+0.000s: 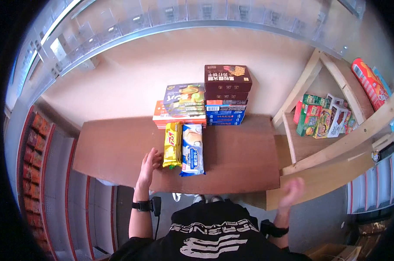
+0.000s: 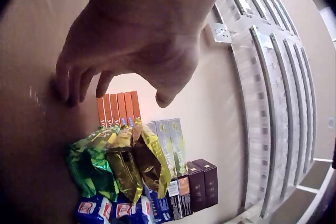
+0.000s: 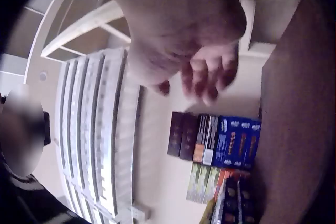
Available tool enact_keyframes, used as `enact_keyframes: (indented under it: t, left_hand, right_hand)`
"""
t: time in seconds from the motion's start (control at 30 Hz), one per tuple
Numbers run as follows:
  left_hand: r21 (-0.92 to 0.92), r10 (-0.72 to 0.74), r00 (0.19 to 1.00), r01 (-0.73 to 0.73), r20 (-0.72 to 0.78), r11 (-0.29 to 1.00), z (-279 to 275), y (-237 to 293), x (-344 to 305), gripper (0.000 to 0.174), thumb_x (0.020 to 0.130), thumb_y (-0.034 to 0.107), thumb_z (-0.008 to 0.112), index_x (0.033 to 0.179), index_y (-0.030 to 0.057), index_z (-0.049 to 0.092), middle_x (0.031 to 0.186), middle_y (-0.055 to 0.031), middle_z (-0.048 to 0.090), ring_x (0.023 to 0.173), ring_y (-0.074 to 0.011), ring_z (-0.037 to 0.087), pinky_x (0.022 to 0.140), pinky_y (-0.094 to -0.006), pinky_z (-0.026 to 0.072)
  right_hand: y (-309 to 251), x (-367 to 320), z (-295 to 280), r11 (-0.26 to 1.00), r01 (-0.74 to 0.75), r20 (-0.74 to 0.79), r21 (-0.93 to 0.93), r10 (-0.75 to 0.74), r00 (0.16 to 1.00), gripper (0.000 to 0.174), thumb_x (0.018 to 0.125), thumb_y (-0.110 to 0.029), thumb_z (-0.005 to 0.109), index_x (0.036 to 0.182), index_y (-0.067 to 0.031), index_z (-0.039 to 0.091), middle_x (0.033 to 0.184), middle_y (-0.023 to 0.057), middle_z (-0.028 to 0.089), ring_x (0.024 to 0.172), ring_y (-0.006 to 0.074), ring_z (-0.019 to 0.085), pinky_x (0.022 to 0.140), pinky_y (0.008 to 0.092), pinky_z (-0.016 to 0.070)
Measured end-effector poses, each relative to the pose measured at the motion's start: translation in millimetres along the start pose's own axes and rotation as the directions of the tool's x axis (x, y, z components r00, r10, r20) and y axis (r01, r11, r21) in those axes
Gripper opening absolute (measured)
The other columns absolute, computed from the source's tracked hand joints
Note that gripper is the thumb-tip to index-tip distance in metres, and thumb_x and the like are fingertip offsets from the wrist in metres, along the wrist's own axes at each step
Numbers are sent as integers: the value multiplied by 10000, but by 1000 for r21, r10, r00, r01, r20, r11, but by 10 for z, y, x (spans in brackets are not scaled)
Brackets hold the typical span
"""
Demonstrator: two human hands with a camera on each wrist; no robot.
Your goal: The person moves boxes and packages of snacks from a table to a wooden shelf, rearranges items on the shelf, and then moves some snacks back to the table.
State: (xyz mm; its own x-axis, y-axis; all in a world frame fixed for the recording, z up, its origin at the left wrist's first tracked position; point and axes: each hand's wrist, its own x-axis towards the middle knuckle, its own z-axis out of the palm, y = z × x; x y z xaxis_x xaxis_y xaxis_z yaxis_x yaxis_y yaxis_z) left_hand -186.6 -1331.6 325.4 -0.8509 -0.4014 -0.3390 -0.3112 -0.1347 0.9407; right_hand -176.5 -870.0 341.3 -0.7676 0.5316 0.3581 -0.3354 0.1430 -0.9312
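My left hand (image 1: 149, 166) rests by the table's front, just left of a yellow biscuit packet (image 1: 172, 144), fingers relaxed and holding nothing. In the left wrist view that hand (image 2: 139, 50) shows thumb and fingers apart, with the packet's crimped gold and green ends (image 2: 126, 163) beyond it. Right of the yellow packet lies a blue and white wafer packet (image 1: 192, 148). My right hand (image 1: 291, 191), blurred, hangs off the table's right front corner. Its fingers (image 3: 212, 77) curl loosely round nothing in the right wrist view.
Behind the packets on the brown table (image 1: 114, 148) stand green boxes (image 1: 184, 95) on orange ones (image 1: 160, 114), beside dark brown boxes (image 1: 227, 76) on blue ones (image 1: 223, 118). A wooden shelf (image 1: 288, 126) with snack boxes stands right. Clear plastic racks (image 1: 179, 17) arch overhead; shelving (image 1: 75, 191) stands left.
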Motion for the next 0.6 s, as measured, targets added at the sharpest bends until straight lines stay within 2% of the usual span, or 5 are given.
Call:
enact_keyframes:
  t: [0.03, 0.1, 0.23, 0.43, 0.6]
  left_hand:
    - [-2, 6, 1000, -6, 18, 1000, 36, 40, 31, 596, 894, 506, 525, 1226, 13, 487, 1174, -136, 567, 1031, -206, 557, 882, -324, 426]
    - [-15, 16, 996, -14, 90, 1000, 105, 107, 81, 598, 920, 503, 485, 1244, 0, 473, 1087, -101, 590, 981, -164, 552, 825, -292, 415]
    - [45, -18, 983, 10, 184, 999, 167, 180, 159, 520, 918, 450, 525, 1167, -6, 506, 1066, -119, 590, 965, -158, 564, 806, -274, 441]
    - [70, 270, 963, -270, 18, 960, 125, 282, 382, 518, 872, 310, 647, 1200, -51, 472, 1176, -159, 560, 1080, -210, 547, 905, -324, 439]
    - [207, 573, 797, -604, 192, 770, 178, 778, 686, 634, 788, 271, 739, 1252, -29, 429, 1226, -175, 534, 1150, -249, 514, 939, -370, 434]
  right_hand:
    - [-123, -5, 192, 990, -141, 312, 8, 132, 941, 133, 902, -143, 512, 916, -18, 555, 669, 17, 545, 580, 87, 517, 507, 220, 416]
    - [-279, -32, 671, 941, -294, 606, -169, 335, 722, 210, 908, -175, 563, 1048, -18, 560, 819, 64, 625, 680, 115, 595, 553, 226, 469]
    - [-90, -86, 1313, 922, -347, 835, -172, 324, 445, 370, 923, -231, 577, 1206, -7, 496, 1095, 128, 601, 944, 170, 607, 786, 279, 508]
    - [56, -175, 1731, 923, -249, 850, -293, 371, 375, 404, 967, -257, 496, 1292, -26, 429, 1211, 135, 539, 1050, 187, 575, 837, 296, 473]
    - [187, -279, 1659, 907, -243, 831, -345, 415, 371, 409, 964, -246, 503, 1298, -23, 425, 1214, 142, 535, 1049, 188, 581, 832, 299, 478]
